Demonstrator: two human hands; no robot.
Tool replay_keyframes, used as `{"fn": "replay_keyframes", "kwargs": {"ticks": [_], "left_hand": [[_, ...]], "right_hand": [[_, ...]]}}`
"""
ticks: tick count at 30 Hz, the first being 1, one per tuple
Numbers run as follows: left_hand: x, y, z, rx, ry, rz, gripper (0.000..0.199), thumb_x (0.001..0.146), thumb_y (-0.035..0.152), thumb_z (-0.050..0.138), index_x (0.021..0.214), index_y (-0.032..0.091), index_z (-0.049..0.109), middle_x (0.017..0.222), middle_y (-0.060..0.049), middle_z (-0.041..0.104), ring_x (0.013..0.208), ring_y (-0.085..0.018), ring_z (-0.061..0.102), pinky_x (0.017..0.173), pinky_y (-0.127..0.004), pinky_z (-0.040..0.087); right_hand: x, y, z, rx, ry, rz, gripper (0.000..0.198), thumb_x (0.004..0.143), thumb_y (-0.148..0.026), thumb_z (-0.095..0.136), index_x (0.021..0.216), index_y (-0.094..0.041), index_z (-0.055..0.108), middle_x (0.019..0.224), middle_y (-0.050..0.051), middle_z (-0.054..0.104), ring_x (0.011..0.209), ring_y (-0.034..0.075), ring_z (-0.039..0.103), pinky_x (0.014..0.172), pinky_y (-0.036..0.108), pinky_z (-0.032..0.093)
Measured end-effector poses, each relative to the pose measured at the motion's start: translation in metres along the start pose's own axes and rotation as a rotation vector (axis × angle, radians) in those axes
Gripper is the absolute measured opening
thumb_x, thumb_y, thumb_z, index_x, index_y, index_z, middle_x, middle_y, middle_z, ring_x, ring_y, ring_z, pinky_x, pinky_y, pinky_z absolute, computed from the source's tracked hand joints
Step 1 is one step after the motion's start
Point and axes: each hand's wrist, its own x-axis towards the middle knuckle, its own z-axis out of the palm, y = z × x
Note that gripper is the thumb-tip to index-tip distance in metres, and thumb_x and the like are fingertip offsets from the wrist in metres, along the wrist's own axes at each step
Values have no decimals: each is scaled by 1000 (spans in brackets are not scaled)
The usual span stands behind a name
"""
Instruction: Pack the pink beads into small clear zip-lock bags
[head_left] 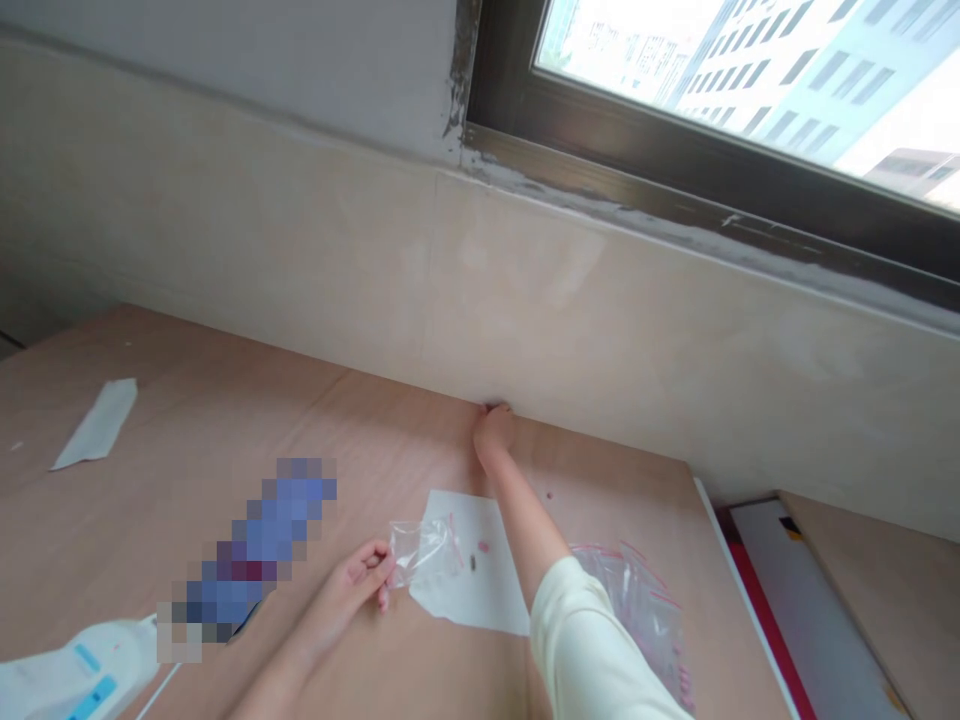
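Observation:
Thumb and fingers of my left hand (369, 573) pinch the edge of a small clear zip bag (420, 553), whose pink-lined end reaches over a white paper sheet (480, 605). On that sheet lie a pink tablet-like piece (484, 547) and a small dark, narrow piece (473, 563). My right hand (495, 432) is stretched to the table's back edge, against the wall. Its fingers look curled, and whatever they hold is hidden. Under and beside my right forearm rests a pile of clear zip bags (645, 605) with pink seals.
The wooden table (300, 420) meets a beige wall (337, 250) below a window. A pixelated blue object (262, 540), a white device with blue marks (94, 670) and a paper strip (97, 425) lie left. A tiny reddish bit (550, 495) sits right of my forearm.

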Motion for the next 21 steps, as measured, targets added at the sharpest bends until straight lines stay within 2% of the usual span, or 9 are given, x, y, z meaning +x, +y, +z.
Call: {"fn": "replay_keyframes", "kwargs": {"ticks": [5,8,16,18,21], "left_hand": [[0,-4,-1,10,34,17,27,67,43,53,68,17,48,53,6,49,44,-6,42,50,-19,35],[0,-4,0,19,51,3,29,66,46,53,66,17,48,48,6,48,44,-7,43,51,-20,36],[0,-1,-1,18,13,0,25,68,42,53,67,17,48,49,6,48,46,-8,44,52,-20,35],[-1,0,-1,21,13,11,23,69,40,52,68,17,48,51,5,49,47,-8,44,53,-20,35],[-1,-1,-1,13,22,26,21,69,38,52,69,17,48,54,5,50,47,-7,44,54,-21,36]], "right_hand": [[-2,-17,8,15,83,105,32,75,-21,43,98,0,47,90,29,51,87,34,51,61,37,32],[-4,-19,12,36,113,123,30,76,-18,40,99,-1,47,94,30,50,92,34,48,65,39,31],[-1,-10,12,137,95,80,24,74,-14,37,91,-4,50,90,27,53,89,31,50,68,39,31],[1,-10,6,174,62,65,22,74,-14,36,87,-6,52,88,24,55,85,28,51,67,37,32],[-7,-2,-14,245,-21,7,18,73,-17,38,79,-11,54,79,15,59,73,21,54,61,30,35]]}}
